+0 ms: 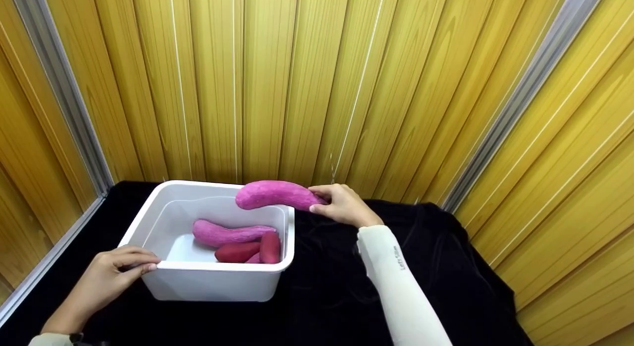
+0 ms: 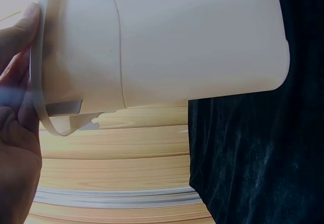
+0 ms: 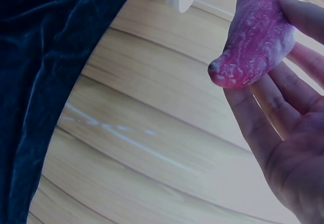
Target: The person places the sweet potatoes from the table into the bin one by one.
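My right hand (image 1: 349,205) holds a long, curved pink sweet potato (image 1: 272,194) by one end, above the right back of a white plastic bin (image 1: 213,281). In the right wrist view, the thumb and fingers (image 3: 263,118) lie on opposite sides of its narrow, dark-tipped end. My left hand (image 1: 111,271) grips the bin's rim at the front left corner. Inside, toward the right, lie another pink sweet potato (image 1: 230,234), a dark red one (image 1: 237,252) and a second red one (image 1: 270,248) propped by the front wall. Part of another pink piece (image 1: 253,259) shows beneath them.
Black cloth (image 1: 337,306) covers the surface under the bin and hangs in folds at the right. Yellow wood-patterned panels (image 1: 267,88) rise behind and on both sides, with grey metal posts (image 1: 74,88) at the corners.
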A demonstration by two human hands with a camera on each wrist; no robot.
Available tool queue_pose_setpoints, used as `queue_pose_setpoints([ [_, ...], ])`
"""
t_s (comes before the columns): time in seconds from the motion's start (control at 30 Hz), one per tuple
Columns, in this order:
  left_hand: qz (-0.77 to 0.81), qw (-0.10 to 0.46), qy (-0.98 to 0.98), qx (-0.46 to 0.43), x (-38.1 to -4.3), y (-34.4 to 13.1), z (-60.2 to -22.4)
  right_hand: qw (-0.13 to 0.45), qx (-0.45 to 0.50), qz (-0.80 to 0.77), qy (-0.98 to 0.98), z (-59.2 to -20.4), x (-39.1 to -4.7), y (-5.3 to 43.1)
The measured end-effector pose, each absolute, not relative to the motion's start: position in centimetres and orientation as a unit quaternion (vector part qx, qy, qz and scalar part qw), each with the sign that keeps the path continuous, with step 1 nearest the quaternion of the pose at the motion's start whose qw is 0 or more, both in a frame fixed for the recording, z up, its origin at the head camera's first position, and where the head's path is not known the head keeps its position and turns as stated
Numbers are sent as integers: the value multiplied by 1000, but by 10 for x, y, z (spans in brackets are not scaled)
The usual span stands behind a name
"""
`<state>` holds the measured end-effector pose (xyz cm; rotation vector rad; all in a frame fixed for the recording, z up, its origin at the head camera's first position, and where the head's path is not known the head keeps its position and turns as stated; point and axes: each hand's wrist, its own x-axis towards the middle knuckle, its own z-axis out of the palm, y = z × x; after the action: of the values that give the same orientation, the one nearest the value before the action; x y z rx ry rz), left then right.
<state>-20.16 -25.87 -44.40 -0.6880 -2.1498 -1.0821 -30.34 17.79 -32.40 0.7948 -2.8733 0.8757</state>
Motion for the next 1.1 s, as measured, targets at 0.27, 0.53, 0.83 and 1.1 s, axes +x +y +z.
queue_pose_setpoints([
  [0.27,-417,314,-811,-266,-200,-257,-444,4,261,290,-921,-322,-304,156],
  [0.53,-419,313,-811,-262,-199,-255,-443,3,270,279,-922,-321,-304,141],
  [0.83,-421,315,-808,-264,-200,-255,-444,-2,262,263,-928,-321,-304,120],
  [1.1,-419,313,-809,-267,-200,-254,-444,-9,259,260,-930,-320,-303,98],
])
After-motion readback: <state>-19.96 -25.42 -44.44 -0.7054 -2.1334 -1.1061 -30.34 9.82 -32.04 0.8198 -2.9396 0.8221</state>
